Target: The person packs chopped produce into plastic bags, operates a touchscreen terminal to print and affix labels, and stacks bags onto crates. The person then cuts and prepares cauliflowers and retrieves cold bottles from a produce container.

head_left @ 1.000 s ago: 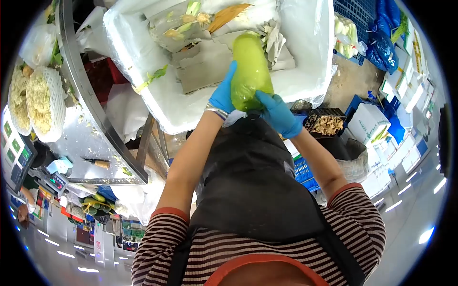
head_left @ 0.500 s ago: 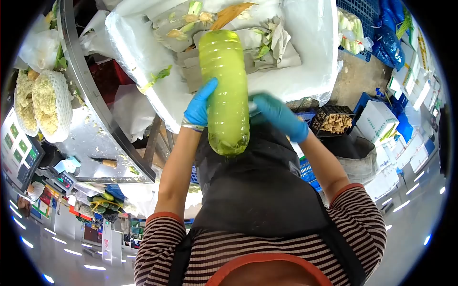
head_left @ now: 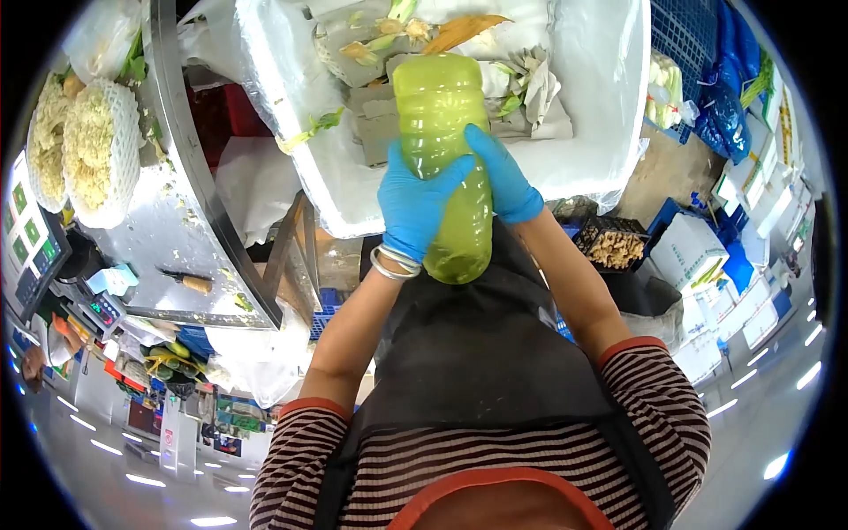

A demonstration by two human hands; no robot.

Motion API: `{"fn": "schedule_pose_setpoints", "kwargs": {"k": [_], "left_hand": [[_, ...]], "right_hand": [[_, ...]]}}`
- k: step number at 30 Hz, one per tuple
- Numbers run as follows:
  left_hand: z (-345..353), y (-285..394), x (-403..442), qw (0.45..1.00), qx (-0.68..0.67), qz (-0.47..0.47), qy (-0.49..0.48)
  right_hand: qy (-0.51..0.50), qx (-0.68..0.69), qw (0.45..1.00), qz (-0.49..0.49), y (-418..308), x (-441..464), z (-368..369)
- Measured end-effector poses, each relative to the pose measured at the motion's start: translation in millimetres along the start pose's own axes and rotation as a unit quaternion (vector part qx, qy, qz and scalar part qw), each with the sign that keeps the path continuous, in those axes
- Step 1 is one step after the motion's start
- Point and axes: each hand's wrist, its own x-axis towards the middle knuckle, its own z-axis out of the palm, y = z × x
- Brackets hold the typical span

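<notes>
A large ribbed bottle [head_left: 444,110], apparently clear plastic with yellow-green liquid inside, is held upright in the view before my dark apron. My left hand [head_left: 413,210], in a blue glove with a pale bracelet at the wrist, is closed on its left side, thumb across the front. On the opposite side, my blue-gloved right hand [head_left: 505,179] grips the bottle too, its thumb against the surface. Fingers behind the bottle are hidden. Beyond it sits a white-lined bin [head_left: 609,115] with paper scraps, vegetable trimmings and a brown leaf [head_left: 464,34].
At left is a metal counter [head_left: 172,234] with netted cauliflower [head_left: 88,155], a wooden-handled knife [head_left: 187,282] and a scale [head_left: 102,311]. On the right stand a black crate of ginger-like roots [head_left: 616,247] and white boxes [head_left: 685,243]. Another person's arm [head_left: 64,331] shows far left.
My right hand, apart from the bottle and blurred before, now grips its right side. My left thumb has come across the front. The view has shifted, with the bottle a little farther right.
</notes>
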Motion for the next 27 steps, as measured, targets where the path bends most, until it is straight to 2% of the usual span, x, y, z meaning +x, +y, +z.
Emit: {"fn": "schedule_pose_setpoints", "kwargs": {"k": [1, 4, 5, 6, 7, 8, 9, 10, 11, 13, 14, 15, 16, 17, 18, 20, 23, 25, 27], "left_hand": [[3.5, 16.2, -4.9, 0.997, 0.067, -0.032, 0.001], [10.9, 25.5, -21.8, 0.963, 0.236, 0.131, -0.011], [9.2, 26.4, -30.5, 0.955, 0.229, 0.188, -0.027], [3.9, 29.7, -28.3, 0.972, 0.164, 0.140, -0.095], [-7.5, 34.9, -21.1, 0.977, 0.097, 0.093, -0.165], [-18.3, 37.8, -9.6, 0.970, 0.029, 0.050, -0.236], [-26.6, 36.9, 10.3, 0.967, -0.064, -0.039, -0.243], [-30.3, 21.4, 37.5, 0.984, -0.011, -0.002, -0.175], [-28.7, -6.0, 71.3, 0.997, 0.010, 0.055, -0.055], [-40.8, -26.3, 128.4, 0.998, 0.031, 0.035, 0.043], [-40.6, -58.5, 169.0, 0.984, 0.069, 0.070, 0.146], [-38.7, -88.8, 207.5, 0.958, 0.110, 0.102, 0.246], [-39.5, -97.3, 240.0, 0.885, 0.228, 0.206, 0.350], [-38.3, -102.1, 259.6, 0.776, 0.338, 0.303, 0.438], [-35.9, -99.7, 264.7, 0.776, 0.364, 0.287, 0.427], [-33.3, -74.9, 274.1, 0.773, 0.417, 0.258, 0.402], [-16.0, -9.8, 254.0, 0.871, 0.365, 0.026, 0.328], [-19.6, -18.1, 264.2, 0.828, 0.434, 0.108, 0.338], [-28.8, -30.0, 282.5, 0.829, 0.445, 0.141, 0.310]], "right_hand": [[0.003, 0.025, 1.000, 0.004, 1.0, -1.2, -2.8], [0.015, 0.077, 0.997, -0.001, -2.5, -7.8, -13.5], [0.025, 0.085, 0.996, -0.015, -7.6, -11.5, -20.2], [0.037, 0.094, 0.995, -0.026, -12.8, -17.7, -26.4], [0.060, 0.147, 0.987, 0.004, -20.8, -22.8, -29.2], [-0.010, 0.165, 0.986, 0.012, -28.4, -22.3, -39.4], [-0.078, 0.184, 0.980, 0.018, -35.6, -18.8, -54.1], [-0.145, 0.202, 0.968, 0.024, -42.1, -18.0, -63.1], [-0.074, 0.166, 0.983, 0.010, -50.1, -25.1, -55.5], [-0.047, 0.127, 0.991, -0.011, -55.2, -30.1, -60.0], [-0.031, 0.110, 0.993, -0.020, -54.7, -34.4, -62.7], [-0.041, 0.137, 0.990, -0.011, -61.4, -39.4, -39.0], [-0.075, 0.177, 0.981, 0.005, -60.9, -39.6, -34.9], [-0.110, 0.217, 0.970, 0.021, -60.6, -38.5, -34.3], [-0.144, 0.256, 0.955, 0.035, -59.8, -38.3, -34.0], [-0.108, 0.264, 0.958, 0.013, -56.6, -40.3, -34.9], [-0.027, 0.279, 0.960, -0.016, -54.9, -42.3, -40.7], [0.002, 0.310, 0.950, -0.039, -60.1, -43.8, -40.8], [0.011, 0.284, 0.957, -0.052, -54.9, -42.0, -70.9]]}}
